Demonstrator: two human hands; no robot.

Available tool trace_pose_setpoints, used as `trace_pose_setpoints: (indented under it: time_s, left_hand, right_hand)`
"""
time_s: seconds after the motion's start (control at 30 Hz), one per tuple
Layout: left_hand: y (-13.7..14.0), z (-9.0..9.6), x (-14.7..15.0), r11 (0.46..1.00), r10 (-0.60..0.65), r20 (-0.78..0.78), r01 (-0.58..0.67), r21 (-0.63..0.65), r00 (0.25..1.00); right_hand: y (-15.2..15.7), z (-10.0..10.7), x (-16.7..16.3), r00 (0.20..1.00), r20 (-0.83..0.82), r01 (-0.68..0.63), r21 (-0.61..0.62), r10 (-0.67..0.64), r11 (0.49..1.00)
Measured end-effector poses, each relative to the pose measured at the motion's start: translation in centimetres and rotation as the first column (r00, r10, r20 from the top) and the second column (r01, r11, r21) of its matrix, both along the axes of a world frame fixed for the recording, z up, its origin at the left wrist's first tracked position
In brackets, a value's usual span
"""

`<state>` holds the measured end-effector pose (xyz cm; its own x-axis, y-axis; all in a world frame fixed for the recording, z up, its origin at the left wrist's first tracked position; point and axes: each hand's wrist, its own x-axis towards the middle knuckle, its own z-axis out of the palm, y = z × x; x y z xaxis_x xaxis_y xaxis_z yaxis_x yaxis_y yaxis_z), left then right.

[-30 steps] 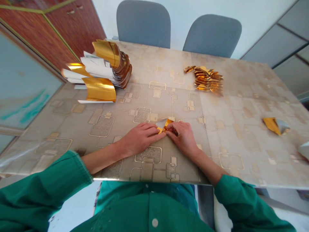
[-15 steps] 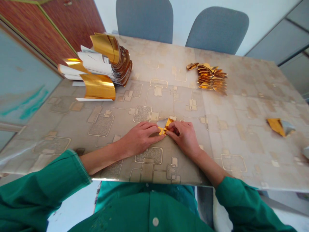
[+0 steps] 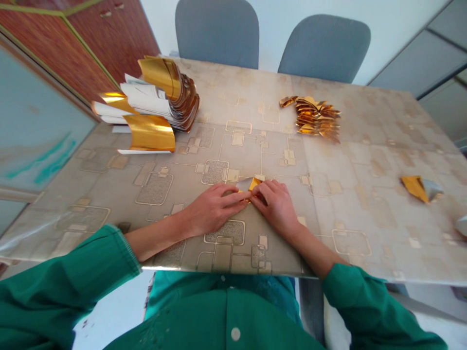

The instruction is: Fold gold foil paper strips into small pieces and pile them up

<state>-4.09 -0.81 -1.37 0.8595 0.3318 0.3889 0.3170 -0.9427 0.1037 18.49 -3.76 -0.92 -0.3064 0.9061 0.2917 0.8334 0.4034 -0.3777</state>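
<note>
Head view, forward and downward.
Taken close above the near edge of the table (image 3: 222,148), reaching past its far edge.

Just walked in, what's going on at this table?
A person's left hand and right hand have their fingers on a small gold paper piece, which they partly hide. Curled gold-and-white sheets are piled far left, folded gold pieces sit beyond the right hand, and a gold-and-silver piece lies further right.

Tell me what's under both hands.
A small gold-and-silver paper piece lies on the patterned table, partly under the left hand and right hand. Its far part shows; the rest is covered.
</note>
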Motion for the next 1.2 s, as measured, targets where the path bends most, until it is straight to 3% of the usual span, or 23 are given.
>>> trace_pose_setpoints:
  time_s: [0.2, 0.33, 0.67, 0.9, 1.2]
  left_hand:
    - [-0.1, -0.5, -0.1, 1.0, 0.018, 0.014, -0.018, -0.012, 1.0]
    - [0.0, -0.4, -0.1, 1.0, 0.017, 0.012, -0.017, -0.013, 1.0]
    - [0.0, -0.3, 0.1, 0.997, 0.026, -0.011, -0.027, -0.069, 1.0]
    - [-0.2, -0.6, 0.2, 0.998, 0.01, -0.011, -0.01, -0.067, 1.0]
    - [-0.4, 1.0, 0.3, 0.991, -0.018, -0.071, 0.008, -0.135, 0.997]
  right_hand:
    - [-1.6, 0.3, 1.0, 0.98, 0.198, -0.053, 0.169, 0.019, 0.984]
    - [-2.7, 0.8, 1.9, 0.953, 0.295, -0.117, 0.151, 0.069, 0.982]
    - [-3.1, 0.6, 2.9, 0.962, 0.266, -0.099, 0.108, 0.067, 0.989]
    - [-3.0, 1.0, 1.6, 0.952, 0.261, -0.192, 0.098, 0.161, 0.976]
    - [-3.0, 0.9, 2.4, 0.974, 0.208, -0.113, 0.124, 0.086, 0.986]
